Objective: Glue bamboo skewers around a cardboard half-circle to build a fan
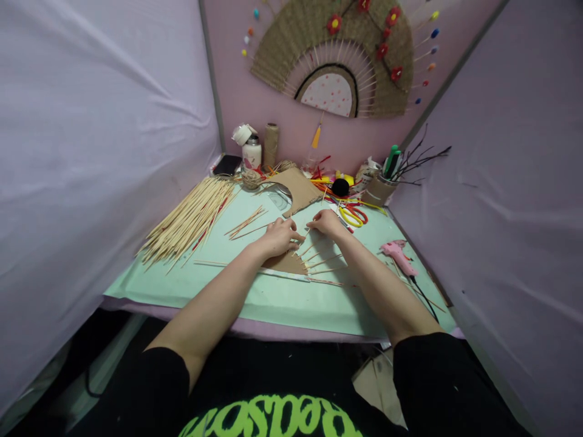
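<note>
A half-round piece of brown cardboard [285, 263] lies flat on the mint-green table cover, partly hidden under my left hand [282, 237]. That hand rests over its upper edge, fingers stretched and a little apart, their tips close to a stick's inner end. My right hand [325, 223] pinches a thin bamboo stick [308, 232] between thumb and forefinger, just right of the left fingertips. Several more bamboo sticks [324, 258] fan out from the cardboard's right edge below my right hand. Along the cardboard's straight lower side runs a pale strip [283, 275].
A large pile of bamboo sticks [186, 221] lies left. Behind are a cut cardboard sheet [298, 185], a white bottle [252, 155] and scissors [351, 215]. A pink glue gun [401, 257] with a black cord lies right. A decorated fan [298, 45] hangs on the wall.
</note>
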A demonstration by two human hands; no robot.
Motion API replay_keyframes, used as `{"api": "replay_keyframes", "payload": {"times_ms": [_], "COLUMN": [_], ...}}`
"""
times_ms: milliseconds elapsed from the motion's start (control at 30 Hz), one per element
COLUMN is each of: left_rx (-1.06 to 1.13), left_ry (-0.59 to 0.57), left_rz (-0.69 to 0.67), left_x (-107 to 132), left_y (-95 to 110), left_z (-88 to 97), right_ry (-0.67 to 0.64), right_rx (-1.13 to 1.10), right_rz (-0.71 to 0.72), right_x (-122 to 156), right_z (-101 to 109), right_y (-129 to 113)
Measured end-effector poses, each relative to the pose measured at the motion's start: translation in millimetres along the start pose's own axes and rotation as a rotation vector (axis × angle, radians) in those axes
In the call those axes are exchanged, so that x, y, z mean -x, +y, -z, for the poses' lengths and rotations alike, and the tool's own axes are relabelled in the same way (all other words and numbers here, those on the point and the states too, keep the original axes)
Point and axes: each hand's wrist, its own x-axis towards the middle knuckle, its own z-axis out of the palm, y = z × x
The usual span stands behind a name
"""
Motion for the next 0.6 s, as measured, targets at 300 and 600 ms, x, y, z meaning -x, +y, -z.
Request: {"api": "replay_keyframes", "payload": {"times_ms": [300,600], "left_rx": [-0.032,-0.036], "left_ry": [-0.019,-0.035], "left_rz": [0.020,0.015], "left_x": [-0.7,-0.9], "left_y": [3.9,3.9], "left_z": [1.5,2.5], "right_ry": [0.005,-0.012], "right_rx": [0.155,0.203], "right_rz": [0.001,-0.005], "right_x": [0.2,2.4], "right_z": [3.1,3.6], "right_y": [-3.1,-4.8]}}
